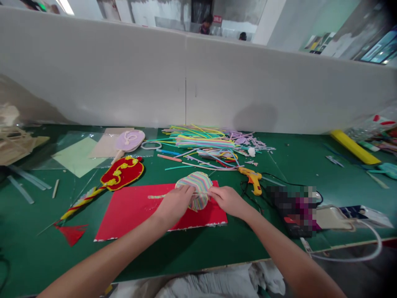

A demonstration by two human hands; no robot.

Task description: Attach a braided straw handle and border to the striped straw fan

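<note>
Take the striped disc [197, 185], over the red board [130, 209] on the worktop [186, 256], gently by its rim: probably light, bendable, easily creased. Note left hand [180, 198] and right hand [228, 199] nearly closed, apparently pinching a thin pale strip [201, 193] across it.

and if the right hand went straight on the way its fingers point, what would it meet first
Most likely the striped multicolour disc, right by the right hand's fingertips, then the left hand across it. Whether those fingertips already touch the disc is unclear.
</note>
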